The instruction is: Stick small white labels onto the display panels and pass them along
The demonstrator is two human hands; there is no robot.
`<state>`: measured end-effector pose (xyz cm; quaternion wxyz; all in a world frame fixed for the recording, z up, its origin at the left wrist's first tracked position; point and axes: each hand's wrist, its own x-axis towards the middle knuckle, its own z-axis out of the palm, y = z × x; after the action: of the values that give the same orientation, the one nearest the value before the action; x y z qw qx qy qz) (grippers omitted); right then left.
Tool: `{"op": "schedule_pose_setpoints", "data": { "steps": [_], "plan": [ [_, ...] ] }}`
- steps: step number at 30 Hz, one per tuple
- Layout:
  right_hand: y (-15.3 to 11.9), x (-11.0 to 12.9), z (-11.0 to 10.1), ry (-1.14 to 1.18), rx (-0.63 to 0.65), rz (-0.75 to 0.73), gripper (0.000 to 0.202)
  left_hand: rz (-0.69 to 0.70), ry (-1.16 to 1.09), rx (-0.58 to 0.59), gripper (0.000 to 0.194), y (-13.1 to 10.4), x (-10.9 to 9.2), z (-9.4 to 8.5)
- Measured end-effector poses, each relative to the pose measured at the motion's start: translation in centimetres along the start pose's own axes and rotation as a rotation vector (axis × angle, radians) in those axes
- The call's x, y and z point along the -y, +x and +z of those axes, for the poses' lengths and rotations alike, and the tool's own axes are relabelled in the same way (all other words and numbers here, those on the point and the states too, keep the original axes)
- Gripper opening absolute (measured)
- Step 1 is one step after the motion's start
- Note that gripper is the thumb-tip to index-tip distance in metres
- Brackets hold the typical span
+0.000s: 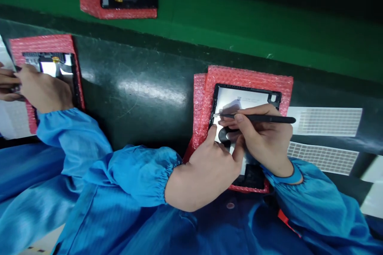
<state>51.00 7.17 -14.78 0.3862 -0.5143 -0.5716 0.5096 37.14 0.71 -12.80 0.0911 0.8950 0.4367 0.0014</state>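
Observation:
My right hand [266, 139] is closed around black tweezers [263, 118], held nearly level, their tip pointing left. At that tip a tiny pale piece [215, 115] shows at the left edge of a tablet-like screen assembly [257, 95] with a black frame and a silvery back. My left hand [209, 171] lies over the lower left of this assembly, its index finger stretched to the frame just below the tweezer tip and its thumb apart. Its other fingers are partly hidden. Beneath the assembly are pink bubble-wrap sheets [248, 73].
To the right lie an upper sheet of small stickers [329, 121] and a lower sheet [324, 157]. At left, a co-worker's hands [44, 87] work over another device on pink bubble wrap [44, 44]. A further screen assembly [128, 2] rests on the green surface [209, 20] beyond the dark bench [143, 87].

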Motion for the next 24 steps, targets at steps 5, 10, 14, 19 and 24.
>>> {"op": "schedule_pose_setpoints", "data": {
  "steps": [5, 10, 14, 19, 24],
  "plan": [
    [-0.11, 0.20, 0.23, -0.027, -0.020, 0.012, 0.011, 0.004, -0.028, 0.005, 0.049, 0.22, 0.20, -0.30],
    [-0.05, 0.47, 0.39, -0.057, -0.026, 0.025, 0.011, 0.016, -0.048, 0.053, 0.045, 0.43, 0.38, -0.67],
    [-0.02, 0.51, 0.40, -0.059, -0.030, 0.025, 0.012, 0.010, -0.045, 0.047, 0.042, 0.46, 0.44, -0.65],
    [-0.09, 0.21, 0.21, -0.058, -0.012, 0.020, 0.012, 0.010, -0.048, 0.036, 0.039, 0.35, 0.43, -0.45],
    [-0.06, -0.01, 0.08, -0.089, -0.016, 0.001, 0.012, -0.003, -0.035, 0.005, 0.035, 0.16, 0.95, -0.46]
  ]
}}
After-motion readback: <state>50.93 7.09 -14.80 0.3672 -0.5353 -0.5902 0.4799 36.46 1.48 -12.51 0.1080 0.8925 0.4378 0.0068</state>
